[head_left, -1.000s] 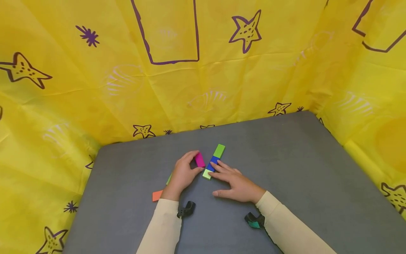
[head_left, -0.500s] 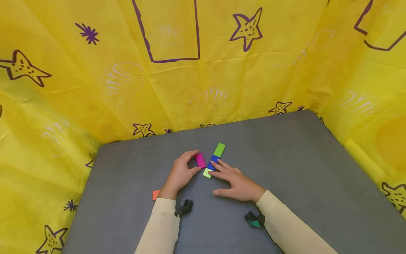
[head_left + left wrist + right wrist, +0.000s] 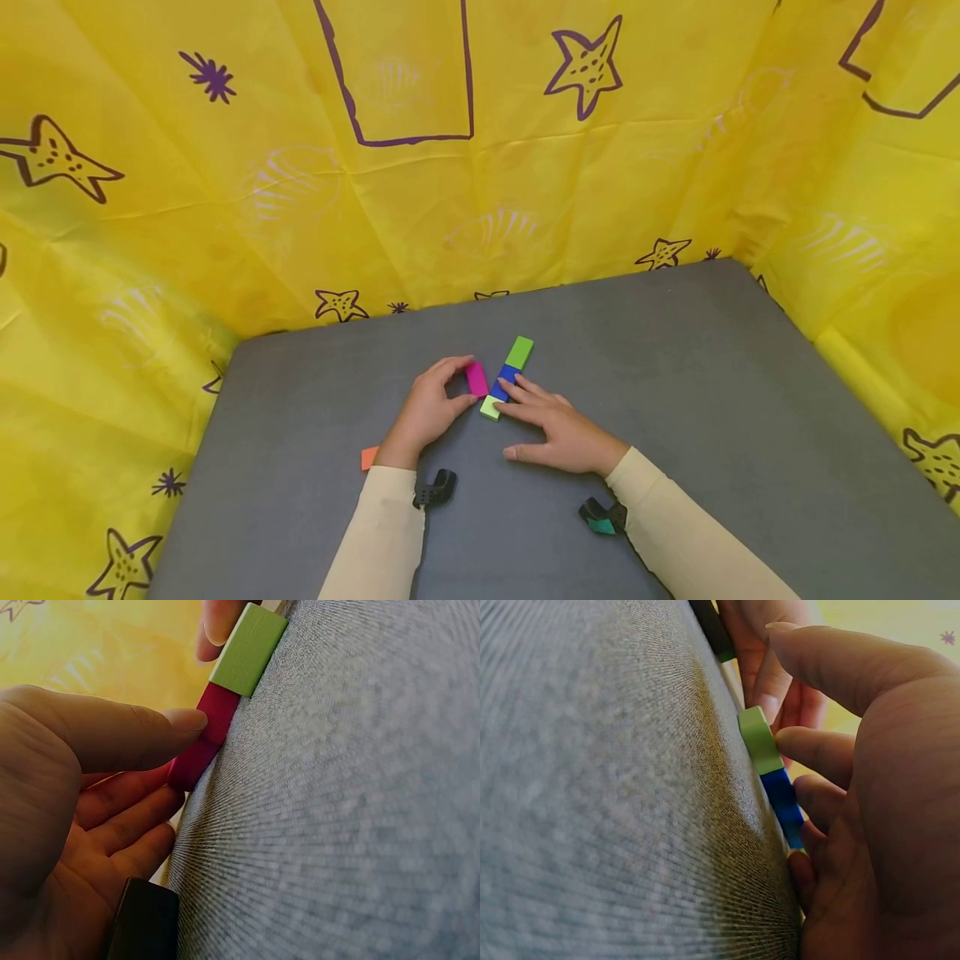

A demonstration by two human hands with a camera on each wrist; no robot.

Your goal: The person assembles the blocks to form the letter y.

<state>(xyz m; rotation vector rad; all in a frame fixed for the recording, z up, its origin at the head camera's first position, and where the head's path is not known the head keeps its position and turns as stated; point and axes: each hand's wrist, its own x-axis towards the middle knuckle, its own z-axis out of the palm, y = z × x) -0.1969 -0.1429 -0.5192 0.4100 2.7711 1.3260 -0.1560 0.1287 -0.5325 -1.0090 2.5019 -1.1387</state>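
My left hand point(image 3: 429, 408) pinches a magenta block point(image 3: 477, 380) between thumb and fingers. That block lies tilted on the grey table, its near end touching or almost touching a slanted row of blocks. The row has a light green block point(image 3: 491, 407) nearest me, a blue block point(image 3: 504, 383) in the middle and a green block point(image 3: 520, 352) at the far end. Fairly straight fingers of my right hand point(image 3: 564, 432) touch the row's right side at the light green and blue blocks. In the right wrist view, the fingertips lie along the light green block point(image 3: 760, 741) and blue block point(image 3: 782, 806).
An orange block point(image 3: 369, 458) lies partly hidden behind my left wrist. Yellow patterned cloth point(image 3: 450, 208) rises behind and beside the grey table point(image 3: 675, 375). A black camera strap sits on each wrist.
My left hand has shifted slightly, and the magenta block has edged right, closer to the row. A green block seen earlier beside the left wrist is now hidden. My right hand stays put.
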